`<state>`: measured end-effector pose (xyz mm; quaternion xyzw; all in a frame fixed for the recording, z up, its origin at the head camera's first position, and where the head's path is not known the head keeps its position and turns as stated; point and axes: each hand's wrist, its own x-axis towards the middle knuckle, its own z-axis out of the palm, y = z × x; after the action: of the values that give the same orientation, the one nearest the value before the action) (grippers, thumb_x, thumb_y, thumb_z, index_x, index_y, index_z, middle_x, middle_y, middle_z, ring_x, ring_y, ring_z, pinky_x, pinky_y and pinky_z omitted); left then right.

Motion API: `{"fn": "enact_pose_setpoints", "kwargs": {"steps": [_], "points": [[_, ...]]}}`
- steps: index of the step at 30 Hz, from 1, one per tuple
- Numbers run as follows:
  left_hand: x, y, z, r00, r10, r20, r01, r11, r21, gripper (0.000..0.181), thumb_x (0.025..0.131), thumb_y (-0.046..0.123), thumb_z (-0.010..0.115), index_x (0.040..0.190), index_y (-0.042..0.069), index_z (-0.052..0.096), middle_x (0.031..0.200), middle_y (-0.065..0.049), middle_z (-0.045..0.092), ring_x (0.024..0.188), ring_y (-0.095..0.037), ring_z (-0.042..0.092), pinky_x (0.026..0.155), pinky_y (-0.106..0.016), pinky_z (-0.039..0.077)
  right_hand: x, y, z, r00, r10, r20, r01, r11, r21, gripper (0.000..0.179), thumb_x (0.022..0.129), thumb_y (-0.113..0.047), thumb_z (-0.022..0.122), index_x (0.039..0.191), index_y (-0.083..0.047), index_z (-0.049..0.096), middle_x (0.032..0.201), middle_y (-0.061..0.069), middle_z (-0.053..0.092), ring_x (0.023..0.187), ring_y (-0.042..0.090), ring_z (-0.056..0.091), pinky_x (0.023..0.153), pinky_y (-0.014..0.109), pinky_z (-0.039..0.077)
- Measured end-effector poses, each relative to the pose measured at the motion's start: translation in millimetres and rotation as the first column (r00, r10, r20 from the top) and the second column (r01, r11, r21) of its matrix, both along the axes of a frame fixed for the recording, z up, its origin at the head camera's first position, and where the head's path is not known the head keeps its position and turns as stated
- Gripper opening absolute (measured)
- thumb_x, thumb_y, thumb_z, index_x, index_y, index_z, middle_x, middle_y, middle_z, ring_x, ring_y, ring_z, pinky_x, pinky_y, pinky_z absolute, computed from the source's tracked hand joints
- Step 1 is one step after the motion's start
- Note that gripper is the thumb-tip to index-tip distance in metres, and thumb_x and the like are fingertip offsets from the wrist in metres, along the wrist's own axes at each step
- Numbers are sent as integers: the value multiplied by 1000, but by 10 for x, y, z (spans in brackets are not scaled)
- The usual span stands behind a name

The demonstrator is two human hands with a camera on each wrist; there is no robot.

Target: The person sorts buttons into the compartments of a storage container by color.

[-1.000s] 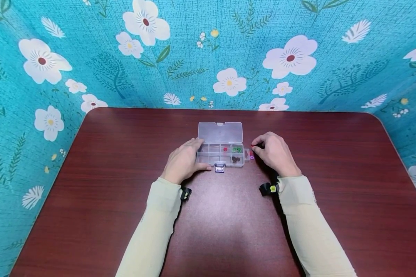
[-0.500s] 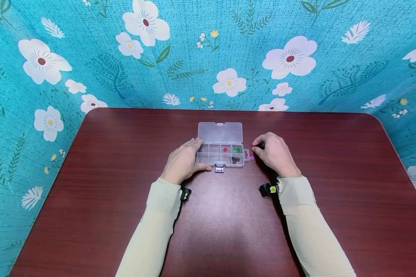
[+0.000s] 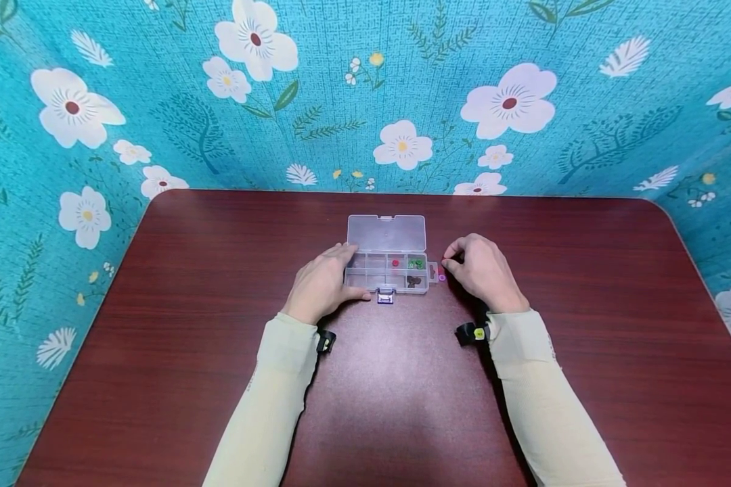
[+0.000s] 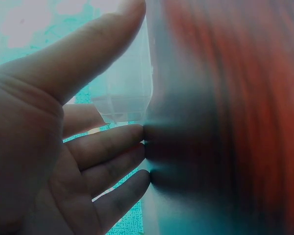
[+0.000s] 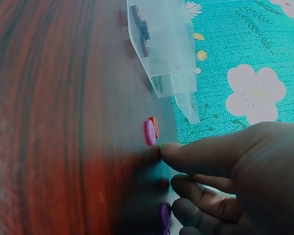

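Observation:
A clear plastic compartment box (image 3: 376, 261) stands with its lid (image 3: 386, 233) folded back. My left hand (image 3: 319, 284) holds its left end, thumb along the front side and fingers at the back. One red button (image 3: 395, 262), several green buttons (image 3: 416, 264) and some brown buttons (image 3: 413, 281) lie in separate compartments. To the right of the box, my right hand (image 3: 478, 267) has its fingertips down at the table. In the right wrist view, a pink button (image 5: 150, 132) and a red button (image 5: 155, 125) lie beside the thumb tip, with purple buttons (image 5: 164, 215) near the other fingers.
The box's hang tab (image 3: 434, 272) sticks out toward the right hand, and its latch (image 3: 385, 296) hangs at the front. Around them lies the dark red wooden table (image 3: 390, 392). A turquoise flowered cloth (image 3: 341, 101) rises behind its far edge.
My right hand has shifted very slightly toward me, and less red shows at its fingertips. My left hand and the box stay where they were.

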<state>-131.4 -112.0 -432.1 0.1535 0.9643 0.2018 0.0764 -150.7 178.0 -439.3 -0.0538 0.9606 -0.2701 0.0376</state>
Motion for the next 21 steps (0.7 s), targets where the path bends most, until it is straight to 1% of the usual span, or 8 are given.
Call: {"fn": "enact_pose_setpoints", "kwargs": {"steps": [6,16,21], "points": [[3,-11,-7,1000,-5,-9,5,1000,-9,96,75,51,86,150,7,47,153,-7,48,145,-22,38,115,-42,36,18,-11,0,999,26,-22,-25,1000,16,9,91,-15,70,87,-8,71,99,12,63,88,28,54,78,43,46],[-2,-6,-17,1000,-4,-8,4,1000,-12,96,74,51,86,150,7,47,153,-8,48,145,-22,38,115,-42,36,20,-13,0,998,33,-58,-33,999,2,9,93,-15,68,87,-9,70,102,12,62,89,28,54,78,44,46],[-6,-4,-17,1000,-2,-2,2,1000,-9,96,74,51,86,151,7,47,153,-7,47,146,-22,37,116,-42,35,26,-20,4,996,28,-81,-29,1000,-11,8,93,-16,68,87,-11,69,100,11,62,87,27,54,76,43,45]]}}
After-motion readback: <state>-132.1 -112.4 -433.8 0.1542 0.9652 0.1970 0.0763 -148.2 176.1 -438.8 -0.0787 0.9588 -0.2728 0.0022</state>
